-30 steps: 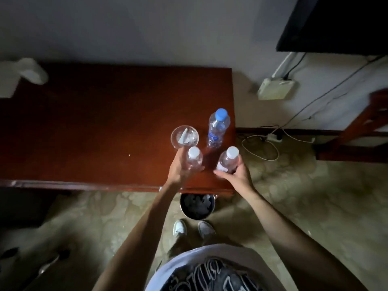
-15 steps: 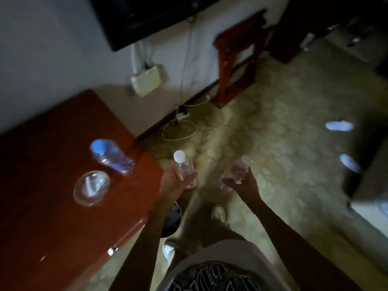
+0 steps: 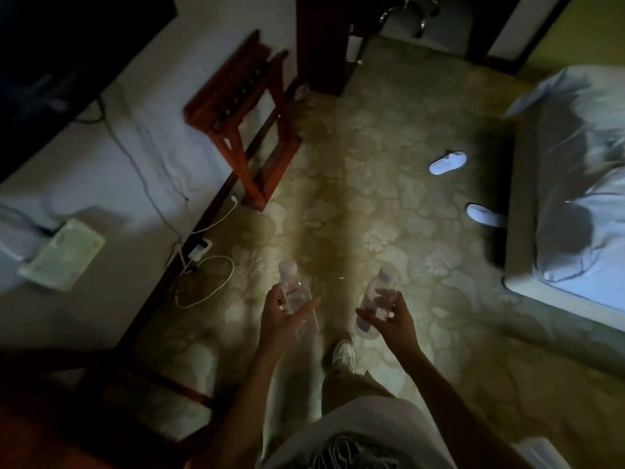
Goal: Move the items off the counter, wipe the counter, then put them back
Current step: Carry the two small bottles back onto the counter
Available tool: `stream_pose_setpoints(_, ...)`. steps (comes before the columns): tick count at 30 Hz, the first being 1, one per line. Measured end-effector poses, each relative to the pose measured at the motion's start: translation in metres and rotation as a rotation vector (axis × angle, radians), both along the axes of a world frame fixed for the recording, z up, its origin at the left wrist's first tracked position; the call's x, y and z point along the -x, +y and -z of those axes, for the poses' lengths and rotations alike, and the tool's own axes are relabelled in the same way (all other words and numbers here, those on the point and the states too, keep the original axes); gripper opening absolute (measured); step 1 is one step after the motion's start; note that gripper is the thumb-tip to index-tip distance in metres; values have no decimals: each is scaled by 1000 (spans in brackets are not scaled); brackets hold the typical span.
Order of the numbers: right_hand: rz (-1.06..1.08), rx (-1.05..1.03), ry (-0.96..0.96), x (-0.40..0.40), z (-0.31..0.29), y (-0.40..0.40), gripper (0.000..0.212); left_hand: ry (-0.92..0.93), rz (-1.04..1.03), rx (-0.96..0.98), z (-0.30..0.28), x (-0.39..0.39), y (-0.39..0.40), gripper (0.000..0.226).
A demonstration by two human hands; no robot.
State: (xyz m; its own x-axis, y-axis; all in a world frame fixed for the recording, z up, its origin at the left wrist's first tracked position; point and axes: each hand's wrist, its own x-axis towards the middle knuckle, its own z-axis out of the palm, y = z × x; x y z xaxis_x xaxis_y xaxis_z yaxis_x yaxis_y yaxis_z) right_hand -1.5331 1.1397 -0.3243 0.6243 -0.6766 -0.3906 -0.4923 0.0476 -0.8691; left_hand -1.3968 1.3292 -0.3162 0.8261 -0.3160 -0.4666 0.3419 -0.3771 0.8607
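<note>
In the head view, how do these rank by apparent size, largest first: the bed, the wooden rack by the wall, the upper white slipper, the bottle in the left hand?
1. bed, though cut off by the frame
2. wooden rack
3. bottle in the left hand and upper white slipper: they look alike, and the bottle is nearer the camera, so unranked.

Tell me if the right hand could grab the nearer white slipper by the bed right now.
Probably not: the right hand is full with a small bottle, and the slipper lies well off on the carpet.
</note>
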Motion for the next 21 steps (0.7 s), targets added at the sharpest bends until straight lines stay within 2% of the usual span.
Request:
stream_pose_setpoints(2, 3, 8, -40, -29, -15, -49, 58, 6, -5, 8, -11, -32, -48, 92)
stream_pose_setpoints(7, 50, 25, -114, -106, -46, -155, 58, -80, 29, 37, -38, -111, -157, 61)
stream_pose_setpoints(13, 138, -29, -101, -187, -23, -223, 58, -59, 80, 52, -24, -210, -256, 86)
stream_pose_setpoints(17, 189, -30, -84, -252, -8, -286, 63, -50, 153, 45, -9, -286, -339, 66)
stream_pose_setpoints(21, 287, 4, -83, -326, -35, -370, 60, -57, 259, 37, -33, -367, -431, 59)
